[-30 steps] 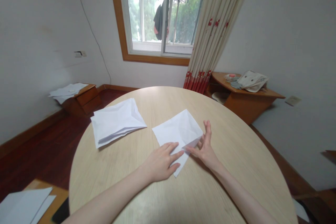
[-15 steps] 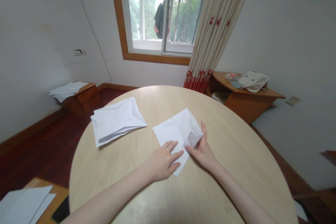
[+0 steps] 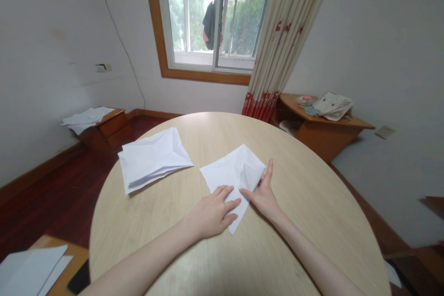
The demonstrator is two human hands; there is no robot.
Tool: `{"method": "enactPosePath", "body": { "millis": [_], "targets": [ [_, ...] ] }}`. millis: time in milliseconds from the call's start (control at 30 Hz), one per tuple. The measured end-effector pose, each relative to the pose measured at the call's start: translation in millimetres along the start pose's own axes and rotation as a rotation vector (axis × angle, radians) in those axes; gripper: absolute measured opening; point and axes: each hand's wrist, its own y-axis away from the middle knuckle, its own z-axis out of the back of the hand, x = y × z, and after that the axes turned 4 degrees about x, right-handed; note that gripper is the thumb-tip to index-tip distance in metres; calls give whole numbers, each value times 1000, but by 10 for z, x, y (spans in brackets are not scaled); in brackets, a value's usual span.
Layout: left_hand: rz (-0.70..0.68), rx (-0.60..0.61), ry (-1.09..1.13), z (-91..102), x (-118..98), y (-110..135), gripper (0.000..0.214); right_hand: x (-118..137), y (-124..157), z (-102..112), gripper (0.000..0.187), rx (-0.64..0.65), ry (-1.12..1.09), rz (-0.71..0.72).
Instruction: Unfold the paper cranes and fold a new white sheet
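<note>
Far to the left of the hands, a low brown wooden cabinet [image 3: 107, 126] carries loose white papers. Nearer, well apart from the left hand, a stack of creased white paper sheets [image 3: 152, 159] lies on the round pale wood-grain table [image 3: 312, 194].

The left hand [image 3: 210, 215] lies flat, palm down and fingers spread a little, on the near corner of a single white paper sheet [image 3: 225, 173]. It seems to pin the sheet so it cannot slide. The sheet lies directly between and beyond the two hands, set like a diamond.

The right hand [image 3: 263, 194] is wide, with the fingers straight and the thumb stretched toward the left fingertips. It backs the sheet's right corner, which is turned over onto the sheet. It appears to press this flap rather than pinch it.

Bare tabletop surrounds the sheet, with broad room right of the right hand up to the curved edge. Farther right stands an orange-brown wooden corner desk [image 3: 322, 132] holding a pale cloth bag [image 3: 333, 104].
</note>
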Motion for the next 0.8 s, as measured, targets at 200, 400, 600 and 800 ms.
{"method": "enactPosePath", "body": {
  "millis": [200,400,600,800],
  "targets": [
    [0,17,-1,19,-12,3,39,29,-34,10,120,-1,198,-80],
    [-15,-12,-8,-37,30,2,40,60,-41,7,120,-11,251,-125],
    [-12,-6,-41,-61,58,4,45,1,-35,1,118,-20,290,-68],
    [-1,-5,-26,-36,39,5,44,72,-45,3,119,13,286,-135]
  ]
}}
